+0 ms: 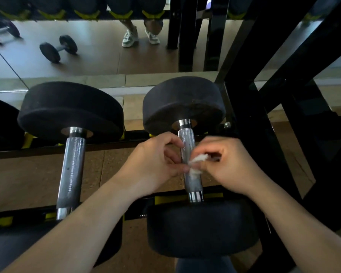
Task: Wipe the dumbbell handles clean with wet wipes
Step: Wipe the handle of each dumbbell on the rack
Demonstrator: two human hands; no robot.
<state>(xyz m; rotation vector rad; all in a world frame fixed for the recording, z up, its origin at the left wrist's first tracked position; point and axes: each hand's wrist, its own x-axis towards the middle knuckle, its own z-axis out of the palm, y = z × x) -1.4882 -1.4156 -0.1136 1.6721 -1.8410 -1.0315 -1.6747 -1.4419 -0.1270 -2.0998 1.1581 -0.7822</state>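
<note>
Work is on the right-hand dumbbell handle (187, 140), which lies near-to-far across the rack (283, 134). The crumpled white wet wipe (198, 159) is pressed against its middle. The right hand (228, 164) pinches the wipe's upper part, and the left hand (156, 164), fingers curled, seems to pinch its lower end. Judging by the dull marks on it, the neighbouring handle (71, 166) to the left looks not yet wiped, so most of the job probably remains. The rack has yellow cradles (165, 200) over a brown speckled floor (37, 174). Beyond it, a mirror (96, 62) reflects a small dumbbell (57, 48) lying loose.
</note>
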